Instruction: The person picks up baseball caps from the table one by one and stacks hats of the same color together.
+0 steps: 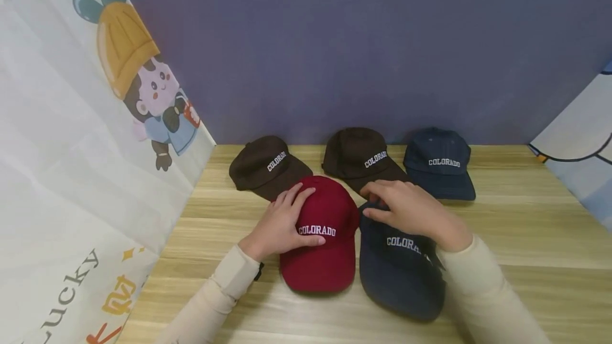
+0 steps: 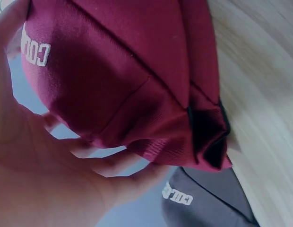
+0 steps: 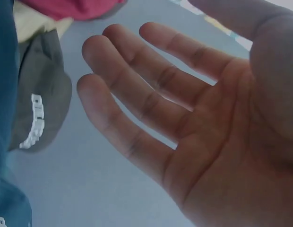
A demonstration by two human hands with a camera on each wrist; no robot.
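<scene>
- Cream sleeves reach in from the near edge of the head view, one on each side of the two front caps.
- The front navy cap lies on the desk, its brim toward the person and its COLORADO lettering partly covered by the right arm.
- The red cap is just left of it, brim also toward the person, white COLORADO across its front; their sides look close to touching.
- The left hand grasps the red cap from its left side: thumb over the front by the lettering, fingers spread and bent round the crown.
- The right hand is over the top of the front navy cap's crown, fingers loosely bent and holding nothing; whether it touches the fabric I cannot tell.
- Farther back, beyond the hands, stand three more COLORADO caps: the left brown cap behind the red cap, the right brown cap beyond the right hand's fingertips, and the back navy cap to its right.
- Behind the desk rises a purple-blue backdrop; a white printed sheet hangs at left.
</scene>
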